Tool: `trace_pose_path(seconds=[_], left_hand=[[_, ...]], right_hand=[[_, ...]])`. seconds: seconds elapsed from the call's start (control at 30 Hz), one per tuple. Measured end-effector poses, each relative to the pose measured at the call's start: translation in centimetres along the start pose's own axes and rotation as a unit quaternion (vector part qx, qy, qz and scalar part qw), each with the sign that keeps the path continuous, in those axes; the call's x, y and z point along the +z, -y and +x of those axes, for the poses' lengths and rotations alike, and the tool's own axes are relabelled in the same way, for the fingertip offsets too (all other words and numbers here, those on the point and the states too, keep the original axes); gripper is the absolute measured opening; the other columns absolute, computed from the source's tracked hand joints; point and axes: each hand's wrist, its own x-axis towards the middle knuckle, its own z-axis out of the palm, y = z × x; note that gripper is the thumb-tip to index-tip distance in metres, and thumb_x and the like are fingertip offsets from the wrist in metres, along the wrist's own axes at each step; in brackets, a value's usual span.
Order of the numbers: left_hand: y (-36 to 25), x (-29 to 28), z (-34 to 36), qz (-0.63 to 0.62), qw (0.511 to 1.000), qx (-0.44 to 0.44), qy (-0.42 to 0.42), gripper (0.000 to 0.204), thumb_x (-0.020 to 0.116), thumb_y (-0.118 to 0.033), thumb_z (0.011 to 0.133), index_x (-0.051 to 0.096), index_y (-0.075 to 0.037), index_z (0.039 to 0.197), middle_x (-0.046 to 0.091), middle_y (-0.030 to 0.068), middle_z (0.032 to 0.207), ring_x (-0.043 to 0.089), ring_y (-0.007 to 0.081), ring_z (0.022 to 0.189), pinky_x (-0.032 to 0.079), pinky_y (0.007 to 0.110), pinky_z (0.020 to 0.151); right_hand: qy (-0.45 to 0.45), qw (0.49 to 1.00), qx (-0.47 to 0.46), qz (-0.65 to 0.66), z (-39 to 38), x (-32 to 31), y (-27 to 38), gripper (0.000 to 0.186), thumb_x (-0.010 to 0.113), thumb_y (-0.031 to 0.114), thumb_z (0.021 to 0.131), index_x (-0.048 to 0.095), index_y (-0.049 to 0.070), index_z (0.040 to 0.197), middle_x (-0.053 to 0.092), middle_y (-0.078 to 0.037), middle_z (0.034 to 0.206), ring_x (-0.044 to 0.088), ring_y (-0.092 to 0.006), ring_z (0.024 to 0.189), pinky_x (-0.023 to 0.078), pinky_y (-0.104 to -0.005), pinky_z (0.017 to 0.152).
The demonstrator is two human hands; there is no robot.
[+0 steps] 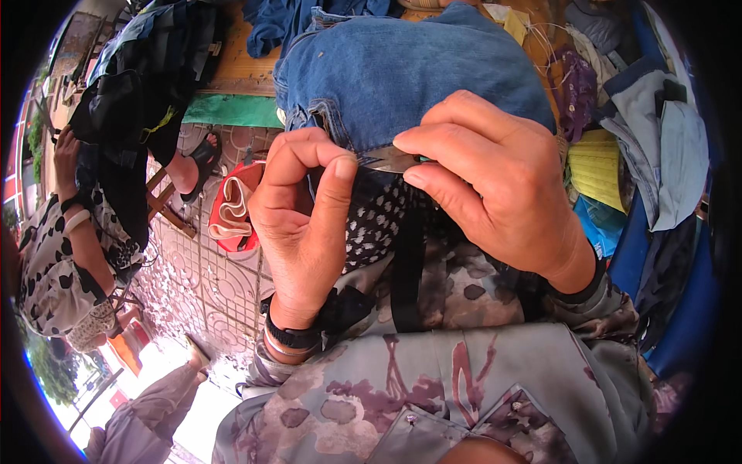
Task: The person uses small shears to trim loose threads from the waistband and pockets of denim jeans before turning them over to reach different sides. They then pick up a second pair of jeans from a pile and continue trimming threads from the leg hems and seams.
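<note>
Across my lap and the table edge lies a blue denim garment, bunched up, with a stitched edge running down to my left fingertips. My left hand is closed in a pinch of thumb and forefinger. What sits between them is too small to make out, though dark blue threads or frayed cloth show beside it. My right hand grips small metal thread snips, mostly hidden in the fingers. Their pointed blades face left, close to the left fingertips. Beneath the hands lies a dark cloth with white spots.
A wooden table with a green edge stands ahead. Folded clothes and a yellow pleated item are piled at right. On the paved floor at left is a red bag. Another person sits at far left with dark cloth.
</note>
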Motion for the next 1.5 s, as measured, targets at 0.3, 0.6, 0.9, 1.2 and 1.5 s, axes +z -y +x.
trace_pose_path(seconds=[0.3,0.6,0.9,1.2,1.5], left_hand=[[-0.3,-0.1,0.1,0.067,0.997,0.038,0.011,0.006,0.062,0.000,0.082,0.056,-0.001,0.082,0.053,0.0054,0.087,0.049,0.0138,0.082,0.038,0.025,0.079],[-0.1,0.1,0.1,0.010,1.000,0.013,0.017,0.006,0.061,0.000,0.082,0.055,-0.001,0.081,0.051,0.0040,0.085,0.048,0.0128,0.081,0.038,0.024,0.078],[0.1,-0.5,0.1,-0.027,0.999,0.007,0.032,0.003,0.058,-0.003,0.087,0.056,-0.001,0.086,0.053,0.0028,0.092,0.048,0.0100,0.085,0.038,0.023,0.080],[1.7,-6.5,-0.1,-0.002,0.993,-0.040,-0.107,0.021,0.049,-0.017,0.096,0.059,0.001,0.092,0.059,0.0055,0.091,0.053,0.0105,0.077,0.044,0.024,0.075],[-0.2,-1.3,0.8,0.111,0.991,-0.051,0.055,0.009,0.063,-0.007,0.086,0.061,0.001,0.083,0.054,-0.0032,0.076,0.048,0.0032,0.070,0.037,0.017,0.062]], right_hand=[[0.054,0.998,0.008,-0.037,0.7,-0.3,0.4,0.017,0.070,0.003,0.070,0.064,0.000,0.085,0.058,-0.010,0.077,0.059,-0.0261,0.064,0.046,-0.0327,0.053],[0.052,0.998,0.023,0.001,0.6,-0.1,0.2,0.015,0.070,0.001,0.071,0.063,0.000,0.084,0.058,-0.010,0.075,0.059,-0.0254,0.062,0.045,-0.0318,0.053],[0.042,0.998,0.007,0.039,0.5,0.5,-0.4,0.013,0.069,0.001,0.073,0.063,0.000,0.085,0.059,-0.010,0.075,0.058,-0.0228,0.060,0.044,-0.0294,0.052],[-0.038,0.976,0.103,0.186,-1.1,-0.3,-1.7,0.013,0.066,0.003,0.080,0.064,-0.001,0.092,0.058,-0.005,0.075,0.052,-0.0078,0.060,0.041,-0.0210,0.054],[-0.028,0.983,0.085,0.161,-0.7,0.0,-0.9,0.016,0.068,0.003,0.078,0.064,-0.001,0.093,0.059,-0.006,0.079,0.056,-0.0100,0.063,0.044,-0.0214,0.055]])
